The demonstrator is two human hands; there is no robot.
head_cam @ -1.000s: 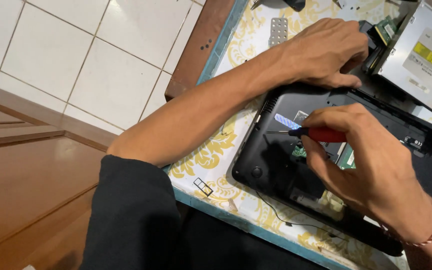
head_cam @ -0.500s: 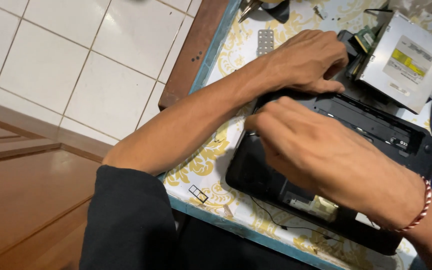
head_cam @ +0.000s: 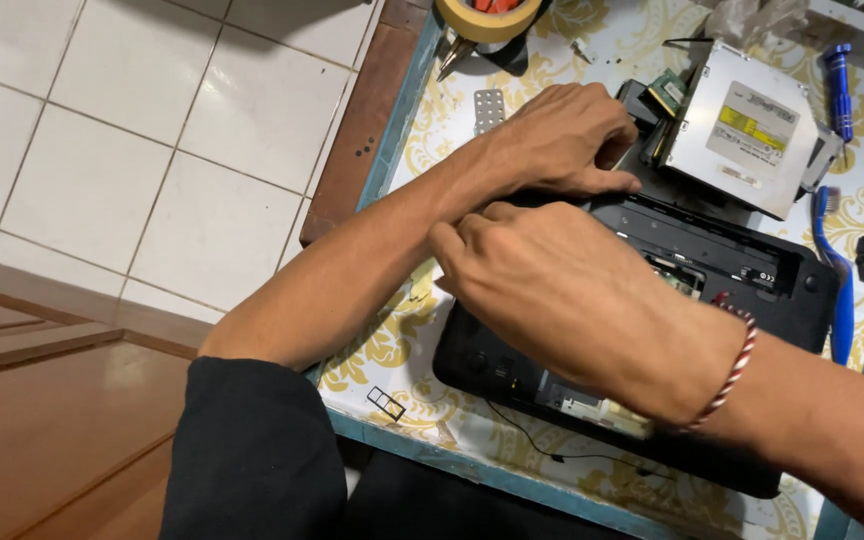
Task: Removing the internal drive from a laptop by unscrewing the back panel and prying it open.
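The opened black laptop base (head_cam: 712, 270) lay upside down on the yellow-patterned table cover (head_cam: 552, 60), its inner compartment exposing small boards and a connector. Your left hand (head_cam: 567, 140) pressed flat on its far left corner, fingers spread, grasping nothing. Your right hand (head_cam: 572, 295) curled over the base's middle; whether it clasped anything could not be told. A silver optical drive (head_cam: 742, 125) rested at the far edge, a blue screwdriver (head_cam: 837, 85) and tape roll (head_cam: 487, 18) beyond.

A single head-worn camera is looking steeply down and close onto the table (head_cam: 407, 120), with tiled floor (head_cam: 132, 160) showing at the left.
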